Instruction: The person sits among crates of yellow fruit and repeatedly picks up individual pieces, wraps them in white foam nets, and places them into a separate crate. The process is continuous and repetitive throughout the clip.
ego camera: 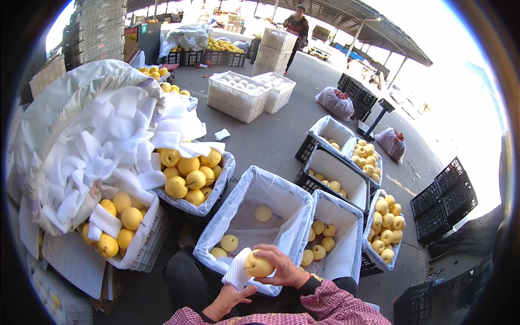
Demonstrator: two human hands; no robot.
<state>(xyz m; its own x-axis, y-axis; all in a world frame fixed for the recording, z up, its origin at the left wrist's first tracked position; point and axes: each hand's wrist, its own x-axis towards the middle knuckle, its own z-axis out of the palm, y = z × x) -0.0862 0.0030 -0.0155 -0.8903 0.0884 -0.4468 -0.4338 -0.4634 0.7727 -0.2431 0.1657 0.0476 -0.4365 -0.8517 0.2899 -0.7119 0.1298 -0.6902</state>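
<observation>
My right hand grips a yellow pear from its right side, above the front edge of a lined crate. Against the pear's left side is a white foam net sleeve, held by my left hand; its fingers are hidden inside or behind the sleeve. Below the hands is the crate with a pale plastic liner, holding a few pears. Touching it on the right, another lined crate holds several pears.
A large sack of foam sleeves leans at the left, beside crates of pears. More crates stand at the right. Ahead are white crates of wrapped fruit, a platform scale and a standing person.
</observation>
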